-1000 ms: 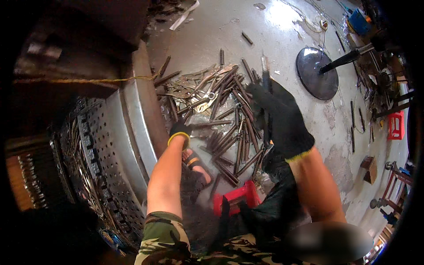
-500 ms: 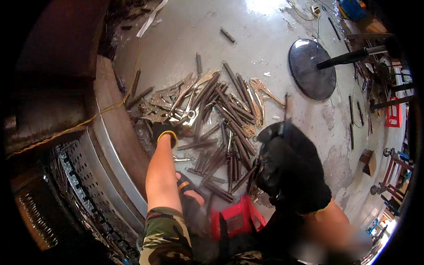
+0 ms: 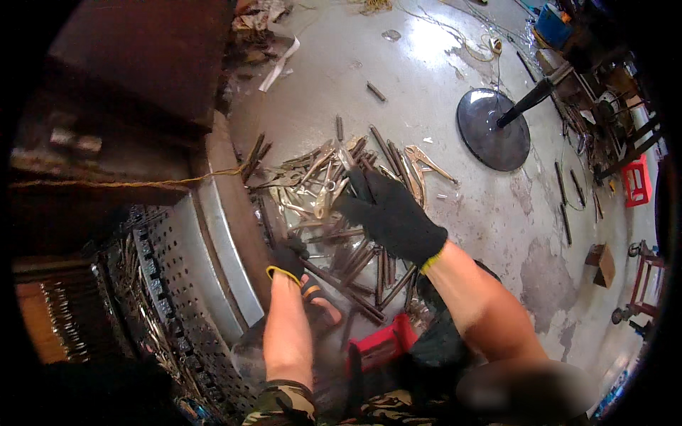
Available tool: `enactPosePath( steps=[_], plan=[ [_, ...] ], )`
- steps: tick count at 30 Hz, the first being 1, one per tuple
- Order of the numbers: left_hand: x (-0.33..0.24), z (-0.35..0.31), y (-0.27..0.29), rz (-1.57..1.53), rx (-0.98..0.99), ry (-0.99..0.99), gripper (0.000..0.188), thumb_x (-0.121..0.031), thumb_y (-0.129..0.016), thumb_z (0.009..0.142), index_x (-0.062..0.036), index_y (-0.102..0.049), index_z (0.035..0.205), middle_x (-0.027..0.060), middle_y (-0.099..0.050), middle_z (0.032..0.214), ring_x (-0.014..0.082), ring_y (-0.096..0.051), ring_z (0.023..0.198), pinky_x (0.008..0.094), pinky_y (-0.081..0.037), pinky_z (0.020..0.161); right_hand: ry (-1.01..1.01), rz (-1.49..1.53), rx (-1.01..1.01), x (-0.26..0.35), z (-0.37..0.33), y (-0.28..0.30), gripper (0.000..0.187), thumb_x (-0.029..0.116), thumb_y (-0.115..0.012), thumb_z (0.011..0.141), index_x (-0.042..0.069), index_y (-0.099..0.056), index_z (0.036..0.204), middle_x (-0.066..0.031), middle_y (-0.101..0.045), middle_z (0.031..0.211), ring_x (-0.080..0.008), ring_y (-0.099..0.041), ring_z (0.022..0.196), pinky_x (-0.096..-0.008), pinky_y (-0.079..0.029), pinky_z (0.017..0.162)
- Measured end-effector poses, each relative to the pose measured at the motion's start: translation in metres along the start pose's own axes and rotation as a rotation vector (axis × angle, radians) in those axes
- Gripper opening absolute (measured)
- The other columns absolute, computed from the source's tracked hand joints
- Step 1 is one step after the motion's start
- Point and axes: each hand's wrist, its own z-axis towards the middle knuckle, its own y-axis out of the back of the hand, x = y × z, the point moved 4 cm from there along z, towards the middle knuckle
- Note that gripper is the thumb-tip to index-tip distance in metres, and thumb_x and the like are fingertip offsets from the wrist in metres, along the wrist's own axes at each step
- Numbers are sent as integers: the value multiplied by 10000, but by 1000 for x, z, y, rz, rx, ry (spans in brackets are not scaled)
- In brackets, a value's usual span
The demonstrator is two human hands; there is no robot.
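Observation:
My right hand, in a black glove with a yellow cuff, is over the pile on the floor, thumb and fingers apart. Its fingertips are at the silvery locking pliers, and the palm hides part of the heap. Nearer me and to the left, my left hand wears a similar glove. Motion smears its fingers, so a hold cannot be made out. Dark metal rods lie loose around the pliers. Another pair of locking pliers rests at the pile's right edge.
A machine with a perforated metal plate borders the left side, a yellow cord across it. A red plastic stool is close to me. At the right stand a round black pedestal base, a cardboard box and a red crate.
My right hand has moved left and forward over the pliers from beside the pile. My left hand has drawn back toward me, away from the pliers. The view has shifted slightly.

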Motion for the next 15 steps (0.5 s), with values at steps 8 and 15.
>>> enactPosePath(
  steps=[8, 15],
  plan=[
    [-58, -215, -56, 47, 152, -245, 269, -360, -614, 933, -102, -592, 859, 19, -487, 595, 148, -454, 485, 287, -358, 455, 154, 208, -57, -7, -24, -9, 260, 213, -755, 849, 22, -587, 907, -13, -615, 792, -102, -551, 716, -281, -460, 629],
    [-36, -310, -34, -261, 807, -49, 382, -515, -539, 960, -148, -625, 1022, -44, -400, 594, 105, -377, 522, 273, -312, 467, 309, 132, 104, 20, -98, 12, 568, 231, -818, 775, 1, -604, 1248, -54, -691, 1039, -99, -613, 935, -301, -493, 871]
  ],
)
